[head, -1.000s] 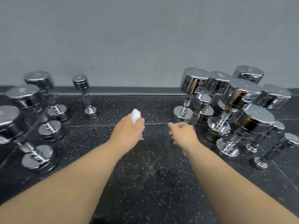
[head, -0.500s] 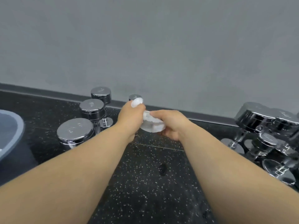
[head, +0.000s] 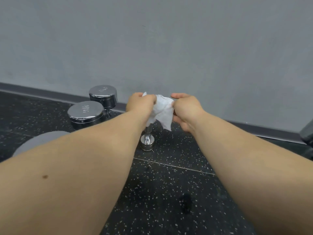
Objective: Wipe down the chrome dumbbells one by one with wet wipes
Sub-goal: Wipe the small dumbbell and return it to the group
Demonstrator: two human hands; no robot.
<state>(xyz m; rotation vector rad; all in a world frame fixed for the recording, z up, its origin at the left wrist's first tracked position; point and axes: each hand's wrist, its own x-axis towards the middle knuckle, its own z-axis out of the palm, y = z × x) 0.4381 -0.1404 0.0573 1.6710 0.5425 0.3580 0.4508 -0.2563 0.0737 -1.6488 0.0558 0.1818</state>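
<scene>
A white wet wipe (head: 161, 111) is stretched between my two hands above the floor. My left hand (head: 141, 104) grips its left edge and my right hand (head: 185, 109) pinches its right edge. Directly below the wipe a small chrome dumbbell (head: 147, 141) stands upright on the floor; its top end is hidden behind the wipe and my left hand. Two bigger chrome dumbbells stand on end to the left, one marked 4KG (head: 85, 112) and one behind it (head: 103, 94) near the wall.
Another dumbbell's grey top (head: 39, 139) shows behind my left forearm. The floor is black speckled rubber (head: 169, 192) with a seam line. A grey wall with a dark skirting (head: 254, 129) runs behind. A dark object (head: 307, 133) sits at the right edge.
The view has swung left, away from the pile of dumbbells on the right. My right hand has taken hold of the wipe, and both hands have pulled it open from a wad.
</scene>
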